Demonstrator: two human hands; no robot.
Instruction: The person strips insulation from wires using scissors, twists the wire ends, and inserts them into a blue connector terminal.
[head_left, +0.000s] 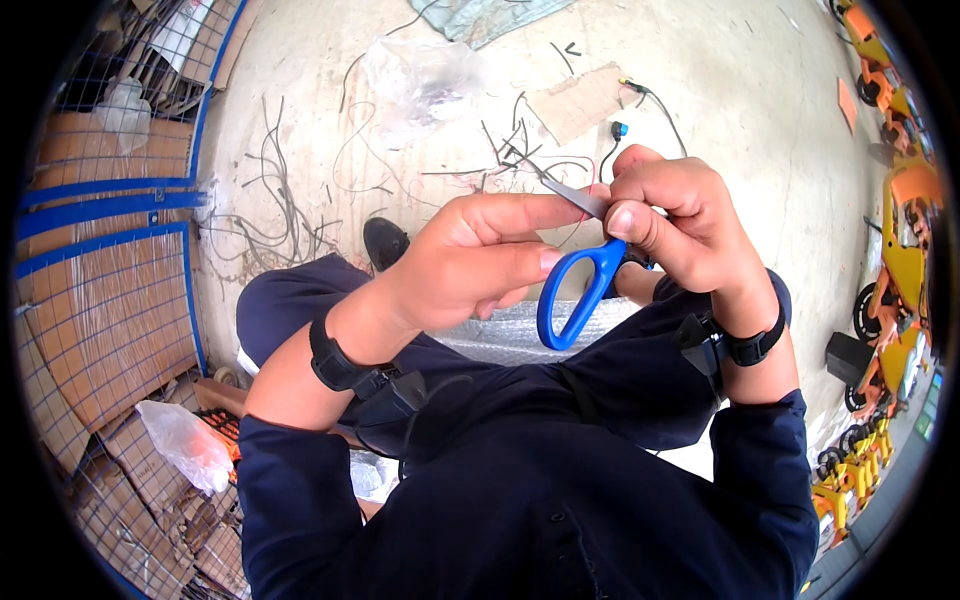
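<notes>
A pair of scissors with blue handles is held in front of me, its metal blades angled up to the left. My right hand pinches it near the pivot, thumb across the joint. From the left, my left hand comes in with its index finger along the blades and its thumb near the handle. Its other fingers are curled, and whatever lies in them is hidden. A thin red wire shows by the blades; I cannot tell which hand it runs into.
Black cable pieces litter the floor near a clear plastic bag and a cardboard piece. A black cable with a blue connector lies beyond my right hand. Blue mesh cages stand left, yellow-orange wheeled machines right.
</notes>
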